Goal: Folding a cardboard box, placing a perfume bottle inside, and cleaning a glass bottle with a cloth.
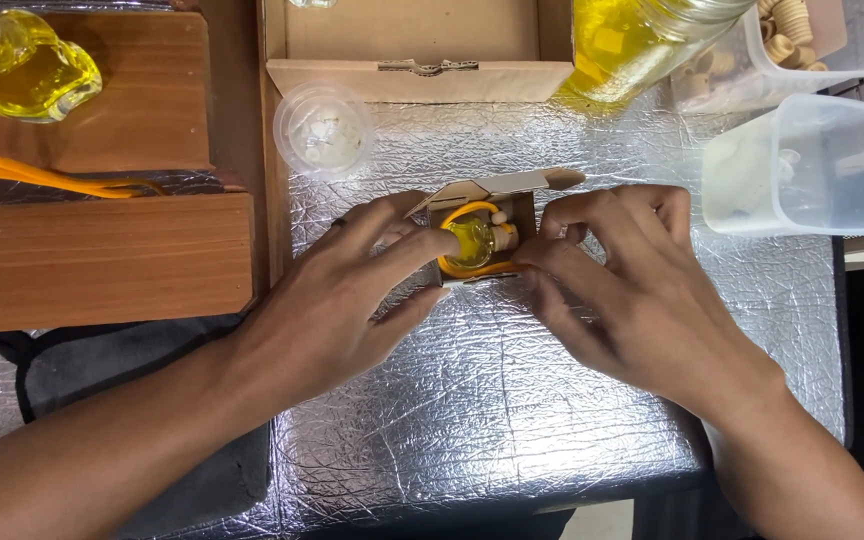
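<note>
A small open cardboard box (512, 188) lies on the silver foil surface (472, 400) at the centre. Inside it sits a small round glass bottle of yellow liquid (472, 240) with a wooden cap (504, 238) and an orange cord (472, 210) looped around it. My left hand (352, 290) grips the box's left side, with its index finger and thumb pressing on the bottle. On the other side, my right hand (632, 280) holds the box's right wall with its fingertips.
Wooden blocks (102, 260) stand at the left, with another yellow bottle (27, 70) and orange cords on them. A larger cardboard box (417, 50), a round clear lid (324, 130), a big jar of yellow liquid (632, 45) and clear plastic tubs (802, 165) line the back.
</note>
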